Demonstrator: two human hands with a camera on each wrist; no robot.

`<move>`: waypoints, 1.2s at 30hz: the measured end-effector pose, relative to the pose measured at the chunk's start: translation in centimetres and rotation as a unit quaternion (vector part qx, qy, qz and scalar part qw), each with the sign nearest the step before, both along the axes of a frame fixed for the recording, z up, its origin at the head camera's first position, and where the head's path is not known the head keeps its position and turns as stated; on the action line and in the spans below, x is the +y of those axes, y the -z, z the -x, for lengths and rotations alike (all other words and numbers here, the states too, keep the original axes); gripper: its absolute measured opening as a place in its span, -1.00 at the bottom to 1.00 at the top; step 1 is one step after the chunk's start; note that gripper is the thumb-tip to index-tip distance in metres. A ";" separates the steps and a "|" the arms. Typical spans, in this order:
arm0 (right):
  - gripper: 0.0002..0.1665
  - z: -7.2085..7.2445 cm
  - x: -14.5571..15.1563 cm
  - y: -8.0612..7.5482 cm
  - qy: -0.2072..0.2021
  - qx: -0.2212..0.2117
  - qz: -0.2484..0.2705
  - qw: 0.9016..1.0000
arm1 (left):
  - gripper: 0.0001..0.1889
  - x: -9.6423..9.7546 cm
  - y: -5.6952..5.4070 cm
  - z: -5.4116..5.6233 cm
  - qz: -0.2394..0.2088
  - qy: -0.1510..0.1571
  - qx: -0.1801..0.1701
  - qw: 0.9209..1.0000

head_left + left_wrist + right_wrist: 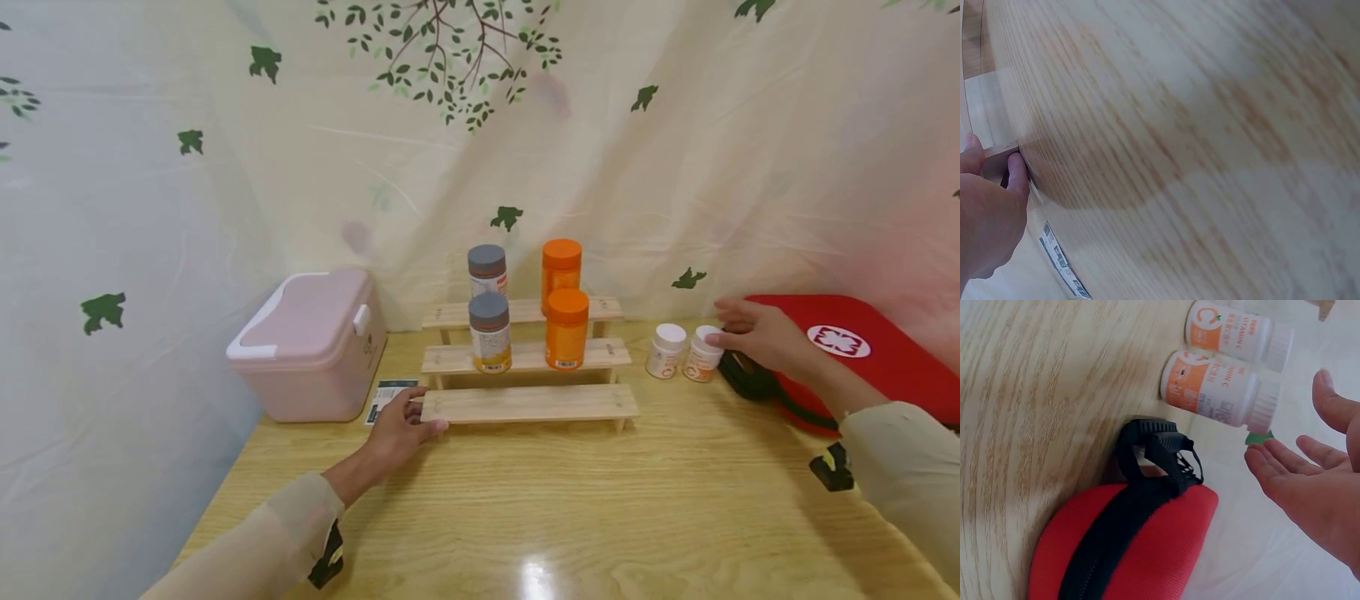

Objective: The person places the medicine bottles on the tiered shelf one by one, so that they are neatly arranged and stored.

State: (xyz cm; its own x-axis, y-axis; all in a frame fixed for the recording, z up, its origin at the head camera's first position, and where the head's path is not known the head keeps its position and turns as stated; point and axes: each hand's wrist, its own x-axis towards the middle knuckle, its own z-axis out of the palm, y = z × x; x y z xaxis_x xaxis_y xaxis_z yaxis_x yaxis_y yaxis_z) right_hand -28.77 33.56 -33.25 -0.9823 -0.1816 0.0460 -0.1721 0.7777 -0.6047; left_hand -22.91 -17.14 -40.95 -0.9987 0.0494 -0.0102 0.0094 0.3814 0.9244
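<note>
A three-step wooden rack (529, 403) stands on the table, with two grey-lidded bottles (492, 333) and two orange bottles (567, 329) on its upper steps. My left hand (400, 429) pinches the left end of the lowest step between thumb and fingers; the left wrist view shows that wooden end (1001, 150) too. To the right of the rack, two white vitamin C bottles (665, 351) stand side by side. My right hand (772, 335) is beside the right vitamin C bottle (1210, 391). In the right wrist view its thumb and fingers are spread, apart from the cap.
A red first-aid bag (892, 354) with a black handle (1157, 450) lies at the right, under my right forearm. At the left stands a pink lidded box (315, 346), with a small printed card (382, 397) beside it. A patterned curtain (420, 183) hangs behind.
</note>
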 end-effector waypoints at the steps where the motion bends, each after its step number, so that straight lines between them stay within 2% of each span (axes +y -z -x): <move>1: -0.08 0.2 0.0 0.2 -0.001 -0.001 -0.004 1.000 | -0.33 0.0 0.0 0.0 -0.001 -0.002 -0.002 1.000; 9: -0.04 0.8 0.3 1.3 -0.009 -0.008 -0.017 1.000 | -0.34 0.0 0.0 0.1 -0.001 0.002 0.006 1.000; 14: -0.07 1.0 0.4 1.9 -0.015 -0.023 0.001 1.000 | -0.34 0.0 -0.1 0.0 -0.003 0.003 0.006 1.000; 22: -0.27 0.9 0.0 2.8 -0.005 0.017 -0.009 1.000 | -0.34 0.0 0.1 0.0 -0.012 0.001 0.003 1.000; 36: -0.31 0.8 -0.1 3.4 0.000 0.031 0.000 1.000 | -0.35 0.0 -0.2 -0.4 -0.019 0.010 0.004 1.000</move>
State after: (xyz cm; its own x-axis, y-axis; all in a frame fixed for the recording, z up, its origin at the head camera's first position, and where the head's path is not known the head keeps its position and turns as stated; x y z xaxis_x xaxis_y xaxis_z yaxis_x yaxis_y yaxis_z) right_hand -29.61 33.45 -36.64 -0.9774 -0.1824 0.1069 -0.2100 0.7780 -0.5921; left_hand -22.52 -17.11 -40.71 -0.9976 0.0688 0.0006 0.0244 0.3451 0.9382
